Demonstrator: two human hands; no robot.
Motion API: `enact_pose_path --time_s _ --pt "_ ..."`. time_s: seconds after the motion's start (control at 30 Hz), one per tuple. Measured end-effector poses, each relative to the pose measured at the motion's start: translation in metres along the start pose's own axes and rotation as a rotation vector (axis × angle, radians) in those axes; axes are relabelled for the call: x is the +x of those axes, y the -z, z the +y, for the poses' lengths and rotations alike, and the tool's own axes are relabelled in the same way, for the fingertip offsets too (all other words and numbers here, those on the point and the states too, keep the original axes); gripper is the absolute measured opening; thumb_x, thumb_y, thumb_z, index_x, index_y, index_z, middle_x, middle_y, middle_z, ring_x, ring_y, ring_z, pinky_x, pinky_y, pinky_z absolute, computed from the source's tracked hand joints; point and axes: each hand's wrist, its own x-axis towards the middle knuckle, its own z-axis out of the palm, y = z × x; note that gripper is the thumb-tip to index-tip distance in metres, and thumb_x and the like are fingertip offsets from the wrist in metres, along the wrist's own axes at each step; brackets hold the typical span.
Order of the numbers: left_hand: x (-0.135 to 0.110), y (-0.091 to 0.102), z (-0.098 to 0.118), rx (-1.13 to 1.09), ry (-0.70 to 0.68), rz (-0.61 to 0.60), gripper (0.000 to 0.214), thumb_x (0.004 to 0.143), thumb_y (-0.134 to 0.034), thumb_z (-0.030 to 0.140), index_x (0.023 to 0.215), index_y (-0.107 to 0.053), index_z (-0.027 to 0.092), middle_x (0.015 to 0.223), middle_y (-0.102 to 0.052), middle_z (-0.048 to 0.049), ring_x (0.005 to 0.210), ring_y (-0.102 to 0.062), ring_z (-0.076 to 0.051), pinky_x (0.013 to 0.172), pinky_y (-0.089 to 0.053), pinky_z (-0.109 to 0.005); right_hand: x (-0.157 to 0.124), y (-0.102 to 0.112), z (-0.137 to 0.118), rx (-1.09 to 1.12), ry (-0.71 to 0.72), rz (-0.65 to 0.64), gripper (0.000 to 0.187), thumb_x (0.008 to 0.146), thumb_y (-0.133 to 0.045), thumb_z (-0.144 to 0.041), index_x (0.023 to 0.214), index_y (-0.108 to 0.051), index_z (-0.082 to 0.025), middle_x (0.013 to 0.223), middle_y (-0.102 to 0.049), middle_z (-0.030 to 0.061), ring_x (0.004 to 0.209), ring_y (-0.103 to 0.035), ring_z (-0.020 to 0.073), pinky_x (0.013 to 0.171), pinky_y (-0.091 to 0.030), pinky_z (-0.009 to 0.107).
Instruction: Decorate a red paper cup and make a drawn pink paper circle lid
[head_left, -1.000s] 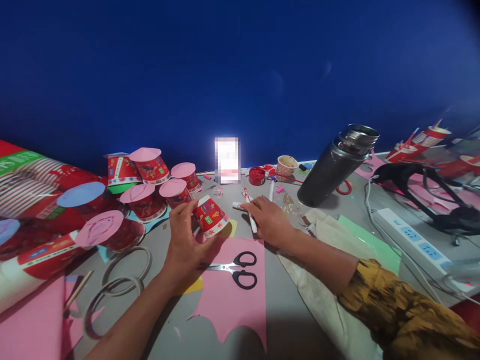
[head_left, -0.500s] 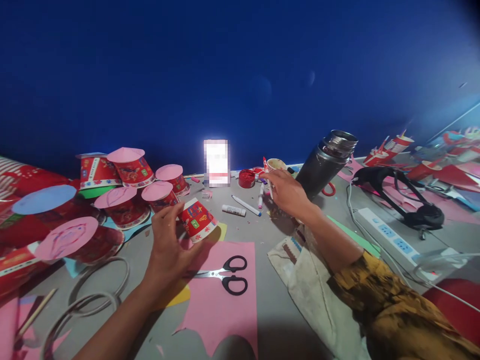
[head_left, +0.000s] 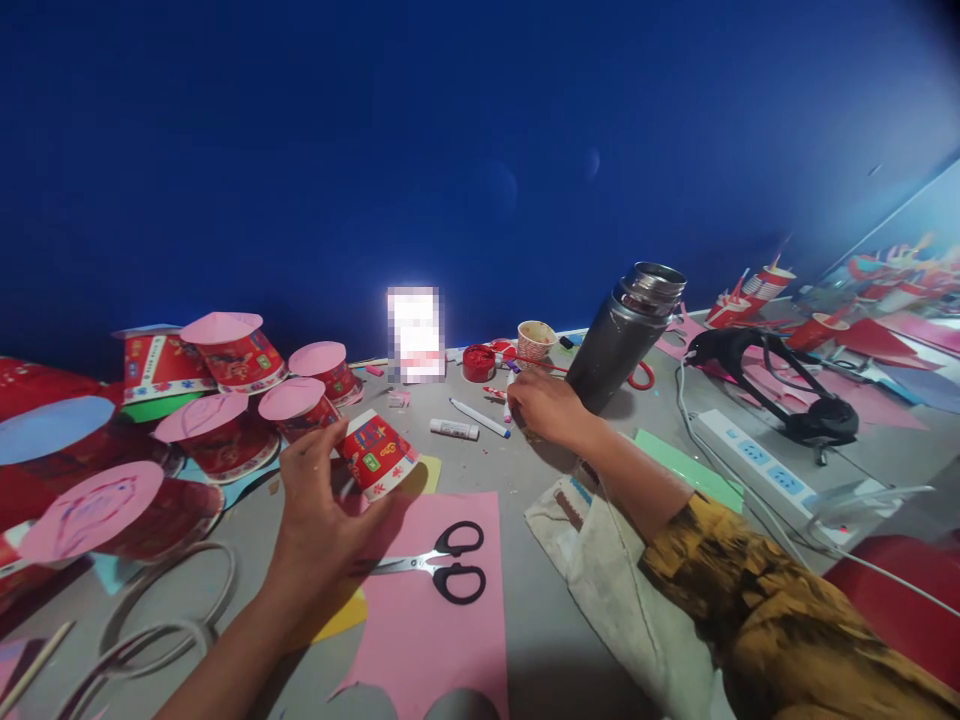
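Note:
My left hand [head_left: 322,500] is closed around a red printed paper cup [head_left: 379,455], upside down and tilted, its white base facing up. My right hand [head_left: 551,408] is lowered to the table beyond the scissors, fingers pinched at a white marker [head_left: 508,408] with a purple end; part of the marker is hidden by the fingers. A red-and-white striped stick [head_left: 495,393] lies just left of it. Close by are a blue-tipped marker [head_left: 480,418] and a white glue stick [head_left: 454,430]. Black-handled scissors [head_left: 459,565] rest on cut pink paper [head_left: 442,640].
Several upturned red cups topped with paper discs [head_left: 221,328] crowd the left. A dark flask [head_left: 626,335] stands behind my right hand, beside a patterned cup [head_left: 537,340] and a red tub [head_left: 478,365]. Cloth [head_left: 615,600], a power strip [head_left: 757,460] and cables lie right; a blurred bright screen [head_left: 416,335] is at the wall.
My right hand has come down from beside the patterned cup to the marker. The striped stick, earlier at its fingers, now lies on the table. My left hand still holds the red cup.

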Motion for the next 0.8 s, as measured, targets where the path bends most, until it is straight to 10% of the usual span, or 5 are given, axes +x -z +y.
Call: enact_pose_path --time_s 0.47,0.8 --pt "0.000 0.000 0.048 -0.034 0.154 0.038 0.074 0.083 -0.077 0.058 0.146 -0.049 0.032 0.144 -0.046 -0.0129 0.130 -0.060 -0.037 0.097 -0.066 -0.058 -0.009 -0.017 -0.044 0.005 0.009 -0.003 0.021 0.102 -0.057 -0.023 0.108 -0.075 -0.014 0.116 -0.076 0.0154 0.113 -0.069 0.0300 0.089 -0.050 0.034" --pt "0.003 0.003 0.019 0.079 -0.002 0.052 0.070 0.083 -0.079 0.049 0.145 -0.051 0.029 0.140 -0.051 -0.0144 0.135 -0.057 -0.041 0.104 -0.060 -0.065 -0.008 -0.009 -0.040 0.172 -0.062 0.129 0.015 0.104 -0.055 -0.024 0.105 -0.068 -0.017 0.111 -0.073 0.0102 0.100 -0.066 0.0225 0.079 -0.043 0.030"
